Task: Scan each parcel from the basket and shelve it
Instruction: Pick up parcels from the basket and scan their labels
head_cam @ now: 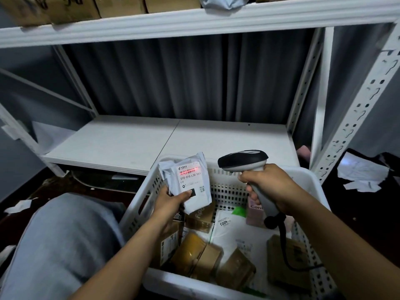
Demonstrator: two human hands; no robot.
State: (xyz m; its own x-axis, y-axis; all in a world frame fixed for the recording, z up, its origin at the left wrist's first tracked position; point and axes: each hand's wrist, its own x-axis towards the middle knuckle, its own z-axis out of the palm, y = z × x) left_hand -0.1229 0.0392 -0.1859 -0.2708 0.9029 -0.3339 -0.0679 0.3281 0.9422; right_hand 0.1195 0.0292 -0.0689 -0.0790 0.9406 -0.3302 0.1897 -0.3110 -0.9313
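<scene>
Holding parcel (190,180) and scanner (244,160) over basket (140,204), boxes (201,256) below, shelf (121,144) beyond

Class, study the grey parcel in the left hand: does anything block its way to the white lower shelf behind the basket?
Nothing visible does. The left hand holds the parcel up over the basket at its far left corner, and the lower shelf begins just behind, with nothing between. The scanner, in the right hand, is off to the right.

Rack: white metal shelving (129,144) straight ahead of me, its perforated upright (355,118) on my right.
Behind it: grey pleated curtain (194,79).
Wall: grey-blue (19,59), to my left.
Floor: dark (71,185), with torn paper scraps (363,176) on my right.
Light: dim, cool.
</scene>
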